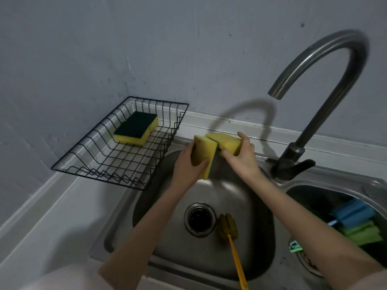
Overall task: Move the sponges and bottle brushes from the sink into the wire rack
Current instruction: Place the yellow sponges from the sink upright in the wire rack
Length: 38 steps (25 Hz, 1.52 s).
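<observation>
Holding one yellow sponge each, both hands hover over the far rim of the left sink basin (146, 206). The left hand (188, 164) grips its sponge (206, 155) upright on edge, thumb across the near face. The right hand (240, 155) clasps the other sponge (224, 142) from its right end, and the two sponges touch at their far corners. To the far left, the black wire rack (88, 155) sits on the counter (52, 216) holding a green-topped yellow sponge (136, 127). A yellow bottle brush (228, 227) lies in the left basin just right of the drain (200, 218). Blue and green brushes (354, 220) lie in the right basin, near the tap (314, 101).
</observation>
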Each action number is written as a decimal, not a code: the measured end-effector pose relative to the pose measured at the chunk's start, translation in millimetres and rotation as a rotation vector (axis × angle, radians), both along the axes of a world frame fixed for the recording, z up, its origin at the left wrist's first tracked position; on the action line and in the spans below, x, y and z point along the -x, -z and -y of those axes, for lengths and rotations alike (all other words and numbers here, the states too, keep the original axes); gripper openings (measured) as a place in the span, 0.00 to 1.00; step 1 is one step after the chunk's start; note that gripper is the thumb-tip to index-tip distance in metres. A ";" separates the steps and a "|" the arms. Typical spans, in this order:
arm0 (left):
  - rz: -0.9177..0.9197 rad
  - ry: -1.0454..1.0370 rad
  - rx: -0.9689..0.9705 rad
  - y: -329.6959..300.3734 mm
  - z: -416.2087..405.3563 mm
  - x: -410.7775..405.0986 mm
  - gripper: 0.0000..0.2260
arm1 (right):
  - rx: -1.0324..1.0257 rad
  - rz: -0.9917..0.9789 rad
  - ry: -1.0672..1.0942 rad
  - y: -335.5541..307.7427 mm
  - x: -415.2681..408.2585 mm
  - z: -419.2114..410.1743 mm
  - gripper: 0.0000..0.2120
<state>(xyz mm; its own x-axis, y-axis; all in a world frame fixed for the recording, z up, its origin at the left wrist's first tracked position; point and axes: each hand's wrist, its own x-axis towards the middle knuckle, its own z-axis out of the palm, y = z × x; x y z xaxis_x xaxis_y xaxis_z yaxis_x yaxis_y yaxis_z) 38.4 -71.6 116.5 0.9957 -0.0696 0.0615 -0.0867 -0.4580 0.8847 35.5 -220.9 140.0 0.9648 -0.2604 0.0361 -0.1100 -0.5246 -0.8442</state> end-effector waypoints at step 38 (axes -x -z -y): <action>0.013 -0.214 0.219 -26.9 -251.2 -32.8 0.24 | 0.636 -0.133 -0.648 -5.2 -111.1 -250.4 0.43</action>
<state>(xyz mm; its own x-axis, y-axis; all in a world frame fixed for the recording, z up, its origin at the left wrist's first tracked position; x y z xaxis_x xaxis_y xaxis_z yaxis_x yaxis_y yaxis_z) 71.1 179.6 143.4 0.9853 0.1581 0.0650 -0.0210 -0.2658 0.9638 146.6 29.5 145.2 0.9217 0.3640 -0.1342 0.2922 -0.8790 -0.3769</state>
